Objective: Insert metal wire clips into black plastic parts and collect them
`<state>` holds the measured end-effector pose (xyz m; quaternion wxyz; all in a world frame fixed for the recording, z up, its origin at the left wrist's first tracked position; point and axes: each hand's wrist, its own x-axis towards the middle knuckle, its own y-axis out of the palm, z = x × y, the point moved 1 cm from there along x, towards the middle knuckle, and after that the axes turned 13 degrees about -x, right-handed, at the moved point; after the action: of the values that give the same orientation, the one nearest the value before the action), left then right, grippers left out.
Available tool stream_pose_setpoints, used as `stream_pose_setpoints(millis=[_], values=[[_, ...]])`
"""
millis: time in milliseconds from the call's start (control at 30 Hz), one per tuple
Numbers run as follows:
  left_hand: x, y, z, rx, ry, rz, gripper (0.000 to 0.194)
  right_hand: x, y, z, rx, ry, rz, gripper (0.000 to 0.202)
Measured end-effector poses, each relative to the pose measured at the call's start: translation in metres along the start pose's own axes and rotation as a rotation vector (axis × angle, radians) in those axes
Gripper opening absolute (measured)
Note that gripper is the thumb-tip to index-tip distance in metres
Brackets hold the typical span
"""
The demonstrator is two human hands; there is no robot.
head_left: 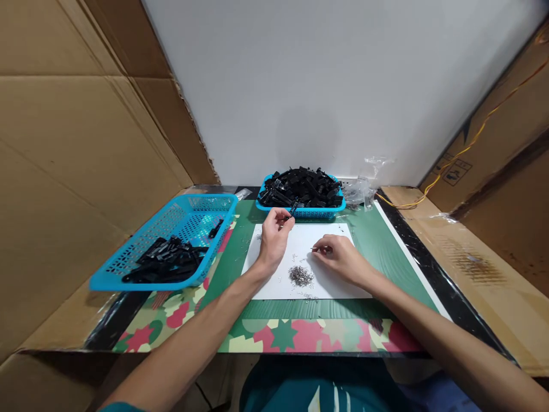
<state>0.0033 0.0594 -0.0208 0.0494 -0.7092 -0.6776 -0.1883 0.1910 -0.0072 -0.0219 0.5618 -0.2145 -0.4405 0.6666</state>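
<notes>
My left hand (275,236) is closed on a small black part (294,208), just in front of the heaped blue basket. To the right, my right hand (338,256) is pinched around a tiny thin metal pin (313,248), over the white sheet (338,290). A pile of small metal pins (300,276) lies on the sheet between and below my hands, with loose ones scattered around it. Behind the sheet, a blue basket (300,213) holds a high heap of black parts (306,186).
A larger blue basket (107,279) at the left holds more black parts (169,260). Clear plastic bags (359,191) lie right of the back basket. A yellow cord (433,184) runs along the right cardboard. Cardboard walls (64,143) flank the green mat (386,246).
</notes>
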Motion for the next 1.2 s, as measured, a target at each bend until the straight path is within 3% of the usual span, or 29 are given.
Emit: stream_pose_setpoints(millis=[300,667,800,967,1200], values=[[-0.006,0.000,-0.010,0.044,0.052,0.060,0.010,0.022,0.010,0.022,-0.012,-0.048,0.154,0.011],[-0.007,0.000,-0.007,0.114,0.042,0.083,0.005,0.007,0.001,0.008,0.046,-0.074,0.150,0.006],[-0.008,0.002,-0.012,0.168,0.017,0.144,0.009,0.009,-0.012,0.000,0.356,-0.037,0.125,0.016],[-0.015,0.007,-0.017,0.116,-0.076,0.309,0.012,0.010,-0.021,-0.008,0.799,0.155,0.025,0.035],[-0.024,0.015,-0.022,0.121,-0.071,0.474,0.022,0.008,-0.022,-0.010,0.882,0.213,-0.048,0.043]])
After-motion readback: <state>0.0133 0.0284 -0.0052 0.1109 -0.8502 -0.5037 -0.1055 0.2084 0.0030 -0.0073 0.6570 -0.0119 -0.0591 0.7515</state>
